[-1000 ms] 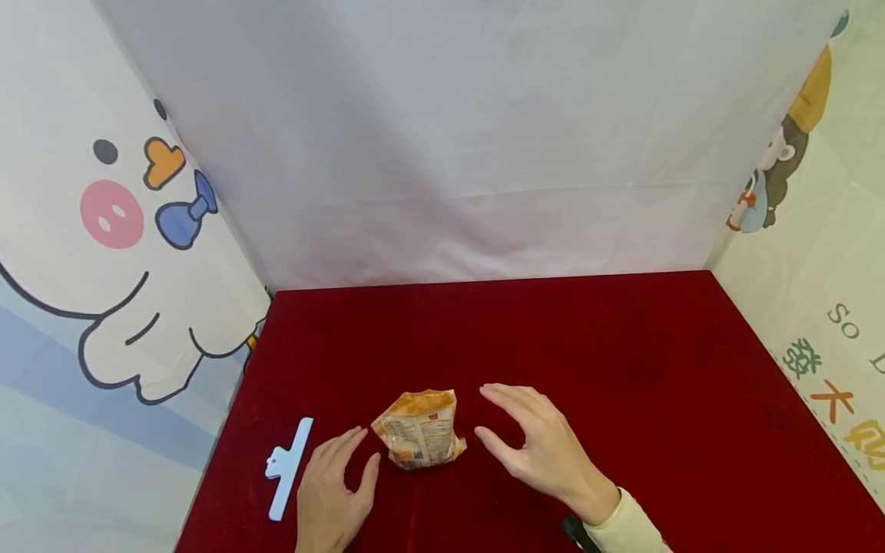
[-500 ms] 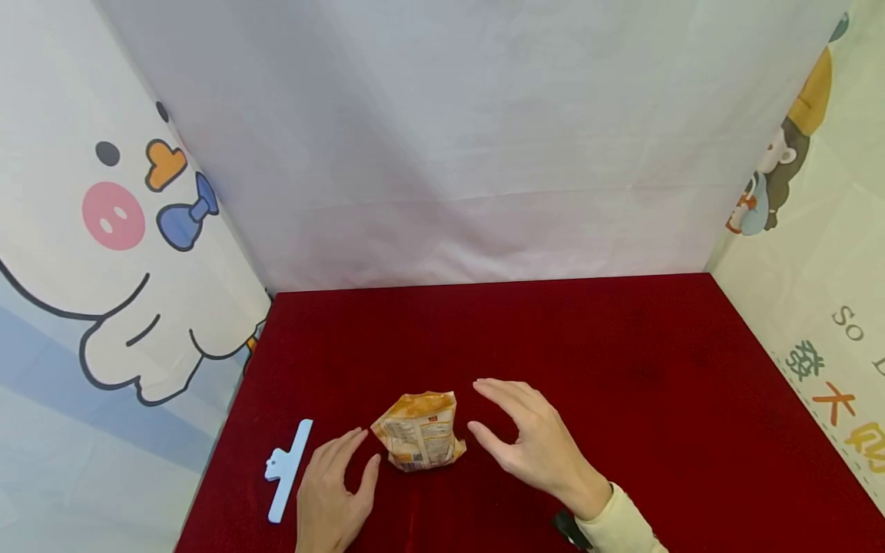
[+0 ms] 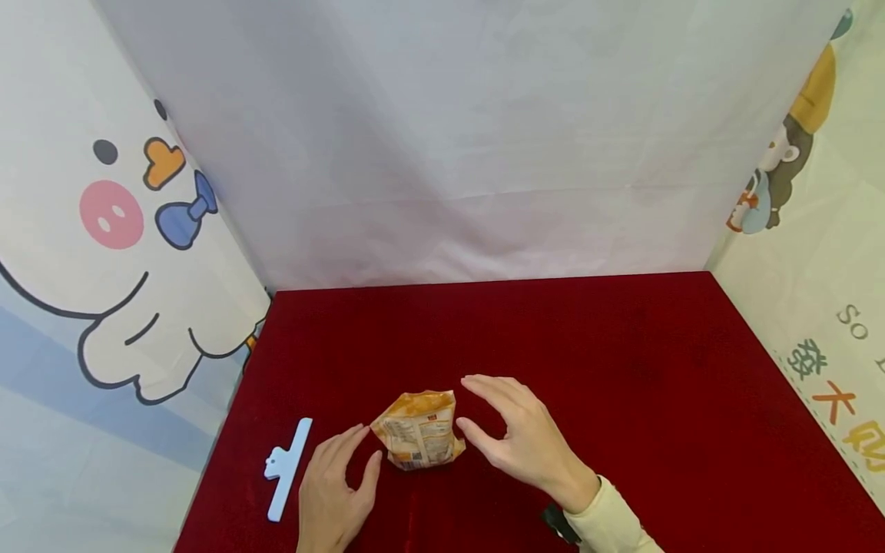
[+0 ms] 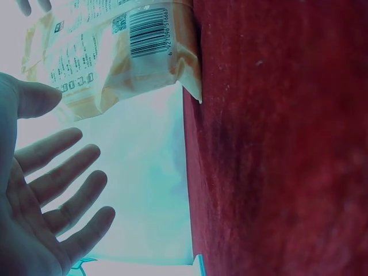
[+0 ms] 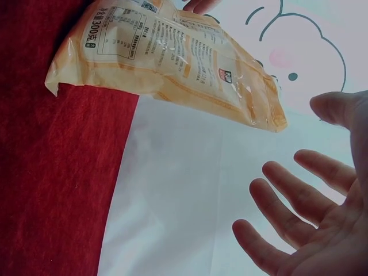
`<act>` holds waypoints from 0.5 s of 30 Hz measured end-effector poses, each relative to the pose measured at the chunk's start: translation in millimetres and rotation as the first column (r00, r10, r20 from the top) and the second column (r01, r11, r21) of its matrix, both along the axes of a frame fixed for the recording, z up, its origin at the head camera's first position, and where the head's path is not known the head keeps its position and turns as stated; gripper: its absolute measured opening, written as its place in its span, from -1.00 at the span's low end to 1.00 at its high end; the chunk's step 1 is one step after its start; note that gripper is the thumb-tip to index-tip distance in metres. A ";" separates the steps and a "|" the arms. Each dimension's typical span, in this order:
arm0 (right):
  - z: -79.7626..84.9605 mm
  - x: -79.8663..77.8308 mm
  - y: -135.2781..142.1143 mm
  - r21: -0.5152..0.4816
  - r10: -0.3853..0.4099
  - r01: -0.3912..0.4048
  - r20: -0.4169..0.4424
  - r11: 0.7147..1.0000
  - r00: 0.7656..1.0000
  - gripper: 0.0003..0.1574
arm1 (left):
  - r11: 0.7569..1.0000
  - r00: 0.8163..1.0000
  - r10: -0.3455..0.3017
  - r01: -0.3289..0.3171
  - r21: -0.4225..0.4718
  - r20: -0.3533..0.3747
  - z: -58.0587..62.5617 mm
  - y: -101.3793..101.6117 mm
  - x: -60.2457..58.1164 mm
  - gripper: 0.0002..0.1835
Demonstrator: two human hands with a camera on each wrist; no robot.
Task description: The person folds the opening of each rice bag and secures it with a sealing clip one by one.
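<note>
A crinkled orange and cream food bag (image 3: 419,432) stands on the red cloth, its printed back with a barcode showing in the left wrist view. To its left is my left hand (image 3: 335,485), fingers spread and slightly bent, fingertips near the bag's left corner. My right hand (image 3: 517,438) hovers on the other side, thumb apart from the fingers, close to the bag's right edge. Neither hand holds anything. In the right wrist view, the bag (image 5: 167,63) leans with its top corner toward the right thumb. Left of my left hand lies a pale blue bag clip (image 3: 289,470).
A red cloth (image 3: 588,346) covers the table. A white curtain (image 3: 484,153) rises at the back edge, and printed cartoon sheets (image 3: 83,253) flank the left and right sides.
My right hand has moved left, closer to the bag. The left hand has hardly shifted. Bag and clip stay where they were.
</note>
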State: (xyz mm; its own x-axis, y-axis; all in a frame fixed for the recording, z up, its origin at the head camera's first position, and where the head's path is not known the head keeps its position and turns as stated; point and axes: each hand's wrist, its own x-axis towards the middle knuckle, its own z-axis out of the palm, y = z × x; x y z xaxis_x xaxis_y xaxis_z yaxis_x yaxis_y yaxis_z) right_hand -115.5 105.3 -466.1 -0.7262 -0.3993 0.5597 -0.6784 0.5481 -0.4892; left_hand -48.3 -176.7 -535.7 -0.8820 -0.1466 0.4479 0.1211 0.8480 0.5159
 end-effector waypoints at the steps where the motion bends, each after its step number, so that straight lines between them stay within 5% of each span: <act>1: 0.3 -0.2 -0.4 0.000 0.001 -0.001 -0.003 1.000 1.000 -0.33 | 1.000 1.000 -0.002 0.002 -0.001 -0.007 0.4 0.2 -0.3 -0.56; 15: 2.0 -1.3 -4.7 0.002 0.019 -0.019 0.014 1.000 1.000 -0.34 | 1.000 0.998 -0.022 0.023 0.011 -0.055 -1.0 1.7 -2.1 -0.55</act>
State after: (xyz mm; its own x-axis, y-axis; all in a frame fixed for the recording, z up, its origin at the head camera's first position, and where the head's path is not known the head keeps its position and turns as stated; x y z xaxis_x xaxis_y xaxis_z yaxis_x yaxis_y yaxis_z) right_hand -116.8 100.6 -464.1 -0.7261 -0.4145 0.5486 -0.6819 0.5363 -0.4973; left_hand -50.4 -175.0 -536.6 -0.8591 -0.1325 0.4944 0.1684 0.8390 0.5175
